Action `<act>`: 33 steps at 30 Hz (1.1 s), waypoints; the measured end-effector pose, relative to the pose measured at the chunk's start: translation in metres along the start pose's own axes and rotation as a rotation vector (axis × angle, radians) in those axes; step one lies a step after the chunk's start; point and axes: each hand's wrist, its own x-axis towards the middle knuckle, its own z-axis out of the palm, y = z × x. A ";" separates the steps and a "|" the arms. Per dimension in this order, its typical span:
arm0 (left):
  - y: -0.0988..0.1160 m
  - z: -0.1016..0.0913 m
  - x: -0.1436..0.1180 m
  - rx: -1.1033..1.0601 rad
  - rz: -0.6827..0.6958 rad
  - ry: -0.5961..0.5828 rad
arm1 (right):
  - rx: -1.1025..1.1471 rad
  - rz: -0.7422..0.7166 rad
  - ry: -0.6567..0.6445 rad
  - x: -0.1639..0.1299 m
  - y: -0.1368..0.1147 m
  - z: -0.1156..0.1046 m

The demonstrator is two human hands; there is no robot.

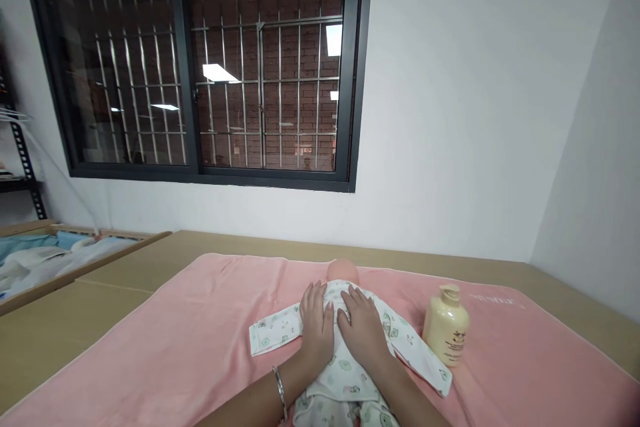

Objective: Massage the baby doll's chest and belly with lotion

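Note:
A baby doll [343, 271] in a white printed baby outfit [345, 370] lies on a pink towel [200, 347], its head pointing away from me and both long sleeves stretched out sideways. My left hand [317, 323] rests flat on the left of the doll's upper body, fingers extended. Beside it, my right hand [364, 323] lies flat on the right side, its fingers also extended. Neither hand grips anything. From this angle the head is a smooth round shape with no face visible. A silver bracelet [279, 393] circles my left wrist.
A cream pump bottle [447, 325] stands on the towel, close to the doll's right-hand sleeve. The towel covers a tan tabletop [110, 300]. At left, a wooden-edged bin [125, 255] holds blue and white cloths. A dark-framed window [200, 177] is in the wall behind.

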 end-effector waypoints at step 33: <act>0.186 0.070 0.054 -1.534 -1.276 -0.628 | -0.364 0.234 -0.095 0.007 0.096 -0.143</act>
